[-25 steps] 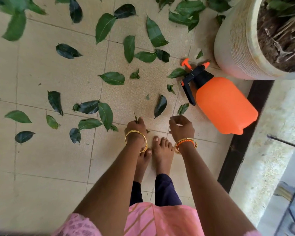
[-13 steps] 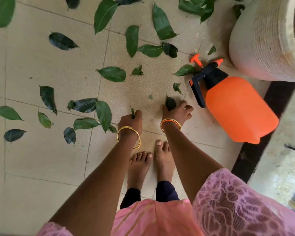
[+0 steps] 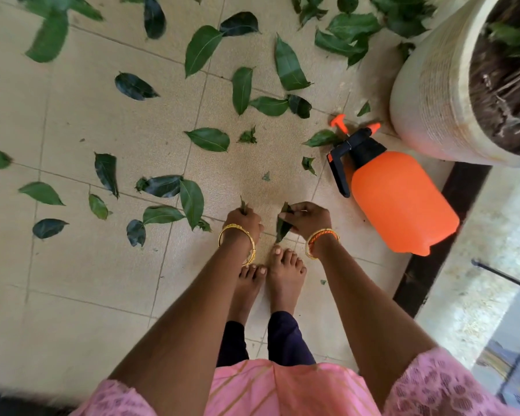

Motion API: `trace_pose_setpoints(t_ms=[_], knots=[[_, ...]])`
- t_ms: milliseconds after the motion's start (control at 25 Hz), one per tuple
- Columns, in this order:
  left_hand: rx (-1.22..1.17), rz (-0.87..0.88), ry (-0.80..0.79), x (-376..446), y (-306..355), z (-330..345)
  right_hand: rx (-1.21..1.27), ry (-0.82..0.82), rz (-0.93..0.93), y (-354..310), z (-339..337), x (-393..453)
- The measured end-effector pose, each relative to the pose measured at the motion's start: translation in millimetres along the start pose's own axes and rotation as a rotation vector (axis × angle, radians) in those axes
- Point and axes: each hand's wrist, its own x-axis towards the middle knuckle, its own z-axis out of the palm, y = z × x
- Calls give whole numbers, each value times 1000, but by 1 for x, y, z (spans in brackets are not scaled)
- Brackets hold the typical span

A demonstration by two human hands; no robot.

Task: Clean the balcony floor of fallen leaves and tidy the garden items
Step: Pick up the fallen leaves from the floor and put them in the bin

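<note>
Several green fallen leaves (image 3: 207,139) lie scattered over the beige tiled balcony floor (image 3: 72,265), thickest to the left and at the top. My left hand (image 3: 244,219) is closed on a small leaf piece that sticks up from the fist. Just to its right, my right hand (image 3: 308,219) holds dark green leaves (image 3: 283,226) pinched in its fingers, above my bare toes. An orange spray bottle (image 3: 398,199) with a black trigger head lies on its side to the right of my right hand.
A large cream plant pot (image 3: 430,94) with dry soil stands at the top right, close to the sprayer's nozzle. A dark sill strip (image 3: 439,235) and a pale ledge border the tiles on the right. My bare feet (image 3: 284,277) stand below my hands.
My right hand picked leaves off the floor near the sprayer and drew back toward my feet with them. My left hand stayed closed on its leaf piece.
</note>
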Motion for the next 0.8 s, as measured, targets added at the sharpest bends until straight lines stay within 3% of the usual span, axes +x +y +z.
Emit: trace_pose_setpoints(t_ms=[80,160,280,360,520,640,800], knots=[[45,39,-71,-14,3,4,138,-124,21,-3,5,-22],[176,64,-121,-26,8,4,92,-171,-29,-8,6,-39],[256,75,-160,-31,19,2,-20,-59,-73,-15,7,-49],[217,61,-156,-35,30,0,-105,-28,-92,-27,5,-47],[-55,-51,-93,-35,47,-10,32,-207,-101,-58,-5,-37],[-65,-79,-45,-25,55,-22,-424,-25,-281,-69,-10,-11],[-34,-42,-47,-1,72,-24,-1043,27,-382,-75,1,47]])
